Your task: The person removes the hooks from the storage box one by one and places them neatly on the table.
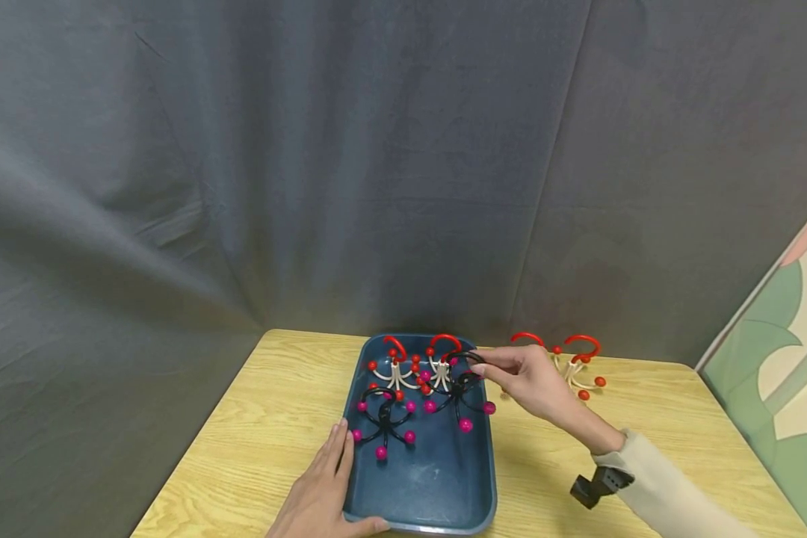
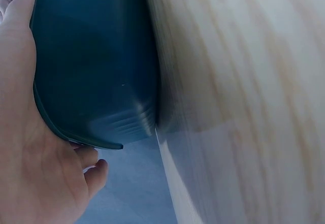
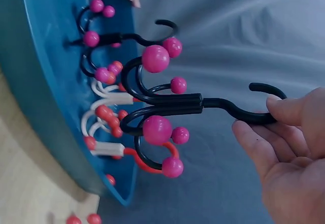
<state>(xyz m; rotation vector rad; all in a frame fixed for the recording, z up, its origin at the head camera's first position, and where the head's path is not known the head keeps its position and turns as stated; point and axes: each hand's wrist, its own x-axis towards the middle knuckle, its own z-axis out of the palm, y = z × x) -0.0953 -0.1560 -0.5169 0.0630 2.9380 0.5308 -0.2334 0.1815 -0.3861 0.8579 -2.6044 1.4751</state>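
My right hand (image 1: 527, 377) pinches the curved top of a black claw hook (image 1: 456, 390) with pink ball tips between thumb and fingers. In the right wrist view this hook (image 3: 177, 104) hangs over the blue tray (image 3: 43, 46), its prongs spread. A second black claw hook (image 1: 385, 420) stands in the tray's left part. Behind the black ones are two white claw hooks (image 1: 395, 372) with red tops and red balls. My left hand (image 1: 319, 486) rests along the left side of the tray (image 1: 437, 493), fingers straight, thumb at the front rim.
Two more white claw hooks with red tops (image 1: 571, 368) stand on the wooden table (image 1: 242, 441) right of the tray, one partly behind my right hand. A grey cloth (image 1: 376, 164) hangs behind the table. A patterned panel (image 1: 780, 359) is at the right.
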